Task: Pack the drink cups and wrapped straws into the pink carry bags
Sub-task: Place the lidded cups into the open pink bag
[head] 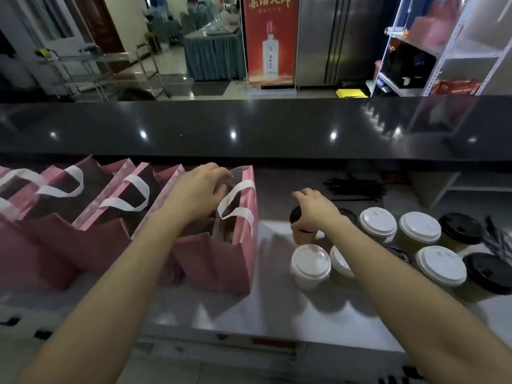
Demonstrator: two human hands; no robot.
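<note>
While spreading the rightmost pink paper carry bag [243,245] at frame centre with the left hand [196,195], gripping a black-lidded cup [300,223] in the right hand [315,209]; many lidded cups [419,227] at lower right, dark wrapped straws [354,187] waiting unpacked.

A bare steel counter [271,314] strip is left between the pink bag [221,259] and seemingly tight-packed cups [310,266].

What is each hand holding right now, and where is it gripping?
The right hand grips a black-lidded cup from above, around its lid and upper rim. The left hand reaches into the open pink bag; whether it holds anything cannot be told.
</note>
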